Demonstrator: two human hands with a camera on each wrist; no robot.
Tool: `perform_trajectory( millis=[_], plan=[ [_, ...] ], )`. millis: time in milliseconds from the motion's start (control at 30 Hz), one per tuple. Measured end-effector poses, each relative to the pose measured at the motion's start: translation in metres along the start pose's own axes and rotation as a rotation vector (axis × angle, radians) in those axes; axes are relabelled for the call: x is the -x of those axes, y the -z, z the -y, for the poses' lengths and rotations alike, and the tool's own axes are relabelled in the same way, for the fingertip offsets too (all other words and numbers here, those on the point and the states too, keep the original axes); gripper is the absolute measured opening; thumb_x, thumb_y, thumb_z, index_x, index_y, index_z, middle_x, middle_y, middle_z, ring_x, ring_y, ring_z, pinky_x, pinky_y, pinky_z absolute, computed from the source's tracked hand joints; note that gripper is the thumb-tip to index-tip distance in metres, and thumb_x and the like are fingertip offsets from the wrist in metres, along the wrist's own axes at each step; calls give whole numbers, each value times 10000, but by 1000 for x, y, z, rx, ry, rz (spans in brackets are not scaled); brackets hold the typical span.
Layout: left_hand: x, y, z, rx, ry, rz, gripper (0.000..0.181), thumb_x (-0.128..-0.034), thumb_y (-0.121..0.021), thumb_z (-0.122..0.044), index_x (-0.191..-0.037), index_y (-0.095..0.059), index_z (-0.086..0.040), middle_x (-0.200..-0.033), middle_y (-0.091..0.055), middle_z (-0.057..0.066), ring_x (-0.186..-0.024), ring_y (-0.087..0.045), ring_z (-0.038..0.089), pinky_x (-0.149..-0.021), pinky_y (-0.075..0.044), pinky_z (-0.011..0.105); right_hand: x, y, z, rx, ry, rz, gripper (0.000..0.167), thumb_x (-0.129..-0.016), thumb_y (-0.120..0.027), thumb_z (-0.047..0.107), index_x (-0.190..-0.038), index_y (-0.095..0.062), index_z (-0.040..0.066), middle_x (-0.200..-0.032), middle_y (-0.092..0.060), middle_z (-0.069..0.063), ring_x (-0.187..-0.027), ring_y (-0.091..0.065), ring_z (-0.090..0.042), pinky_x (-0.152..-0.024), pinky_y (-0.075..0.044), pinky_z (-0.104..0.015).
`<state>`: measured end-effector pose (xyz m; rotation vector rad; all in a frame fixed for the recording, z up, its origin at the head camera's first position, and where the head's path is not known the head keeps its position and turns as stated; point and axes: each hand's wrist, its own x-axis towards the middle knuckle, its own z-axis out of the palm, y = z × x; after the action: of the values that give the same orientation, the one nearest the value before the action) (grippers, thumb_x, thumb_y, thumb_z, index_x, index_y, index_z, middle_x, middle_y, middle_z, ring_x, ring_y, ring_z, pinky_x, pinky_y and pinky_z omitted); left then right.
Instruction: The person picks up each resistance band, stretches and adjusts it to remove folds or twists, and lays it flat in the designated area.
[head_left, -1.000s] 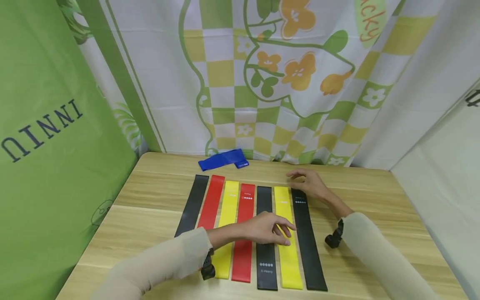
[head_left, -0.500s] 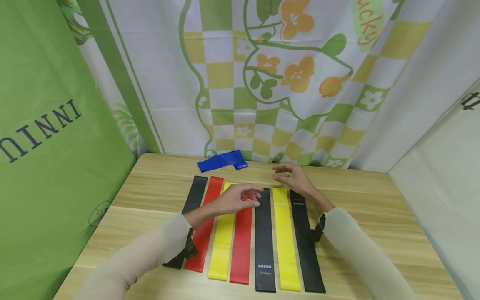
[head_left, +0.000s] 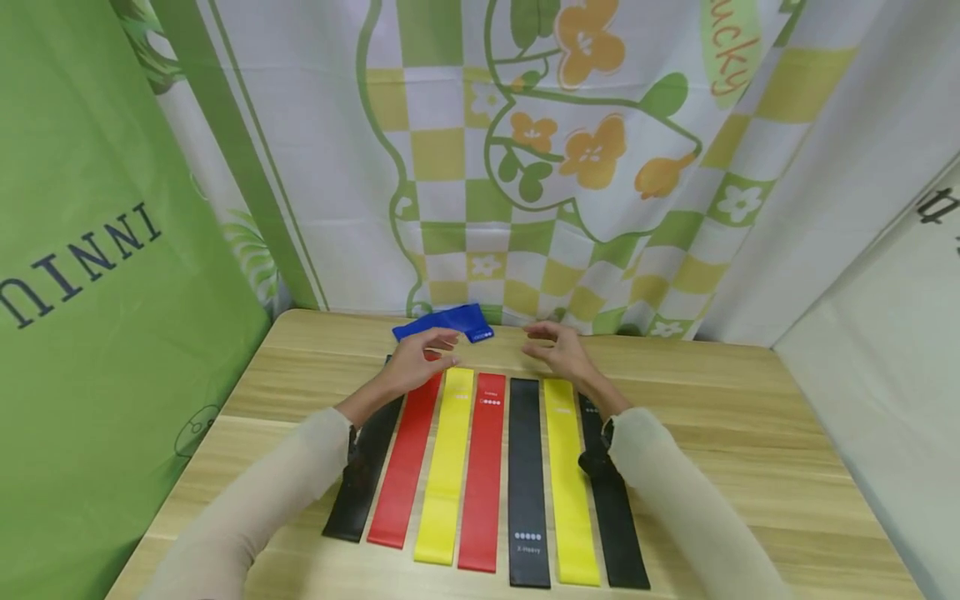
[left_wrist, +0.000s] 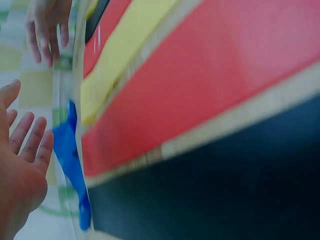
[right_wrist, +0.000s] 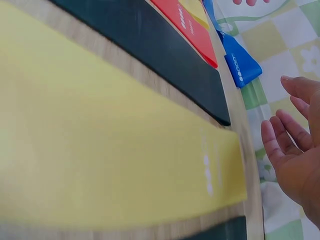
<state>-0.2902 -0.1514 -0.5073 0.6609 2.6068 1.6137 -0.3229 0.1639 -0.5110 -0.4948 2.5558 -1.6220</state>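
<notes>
A blue resistance band (head_left: 450, 320) lies loosely bent near the table's back edge. My left hand (head_left: 417, 360) hovers just in front of it, over the top of the left red band (head_left: 405, 475), fingers loosely bent and holding nothing. To the right, my right hand (head_left: 561, 352) is above the far end of the right yellow band (head_left: 573, 500), relaxed and holding nothing. Between the hands lie a yellow band (head_left: 444, 475), another red band (head_left: 482, 475) and a black band (head_left: 528, 475). Black bands lie at the row's left end (head_left: 360, 483) and right end (head_left: 621, 533), partly hidden by my arms.
The flat bands lie side by side on a wooden table (head_left: 720, 467). A patterned curtain (head_left: 465, 200) hangs right behind its back edge. Green cloth (head_left: 112, 375) hangs at the left and a pale cloth (head_left: 885, 350) at the right.
My left hand has moved left and back, from over the right yellow band to near the blue band. My right hand has shifted left. The bands lie as before.
</notes>
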Motion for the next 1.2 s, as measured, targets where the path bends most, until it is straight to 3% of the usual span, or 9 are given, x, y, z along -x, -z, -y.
perform_trajectory(
  millis=[233, 400, 533, 733, 933, 1200],
  plan=[
    [-5, 25, 24, 69, 13, -99, 517, -950, -777, -24, -1434, -606, 35, -1365, -640, 312, -1277, -609, 475, -1109, -482, 592, -9, -19, -1, -74, -19, 7, 482, -1013, -718, 64, -1451, -574, -76, -1473, -570, -289, -1377, -555, -436, -1081, -526, -555],
    [-5, 41, 41, -27, 36, -126, 582, -963, -777, -51, -1481, -541, 73, -1425, -603, 317, -1335, -571, 473, -1127, -465, 594, -16, -35, 2, -92, -37, 11, 496, -1014, -718, 73, -1471, -571, -52, -1508, -560, -248, -1415, -521, -414, -1100, -514, -545],
    [-5, 50, 49, -65, 91, -130, 619, -977, -769, -72, -1518, -499, 60, -1500, -559, 292, -1409, -514, 456, -1168, -424, 594, -20, -44, 5, -76, -44, 3, 498, -1016, -714, 78, -1477, -569, -42, -1522, -557, -225, -1422, -516, -400, -1110, -506, -539],
    [-8, 55, 58, -68, 155, -127, 652, -985, -746, -37, -1550, -441, 77, -1570, -477, 303, -1479, -428, 459, -1218, -367, 579, -25, -48, 9, -51, -23, -9, 499, -1016, -708, 68, -1476, -562, -60, -1508, -569, -234, -1408, -531, -404, -1126, -491, -538],
    [-9, 59, 63, -90, 233, -107, 692, -990, -751, -73, -1586, -416, 31, -1617, -431, 275, -1488, -420, 464, -1164, -439, 583, -30, -51, 9, -21, -33, 3, 497, -1022, -691, 50, -1487, -553, -56, -1492, -580, -243, -1387, -551, -399, -1136, -487, -517],
    [-14, 60, 69, -75, 246, -104, 684, -966, -759, -11, -1562, -432, 72, -1560, -472, 329, -1404, -512, 499, -1122, -484, 570, -37, -62, 6, -6, -78, -10, 486, -1030, -685, 90, -1483, -566, -41, -1482, -597, -241, -1373, -567, -391, -1120, -500, -501]
  ],
)
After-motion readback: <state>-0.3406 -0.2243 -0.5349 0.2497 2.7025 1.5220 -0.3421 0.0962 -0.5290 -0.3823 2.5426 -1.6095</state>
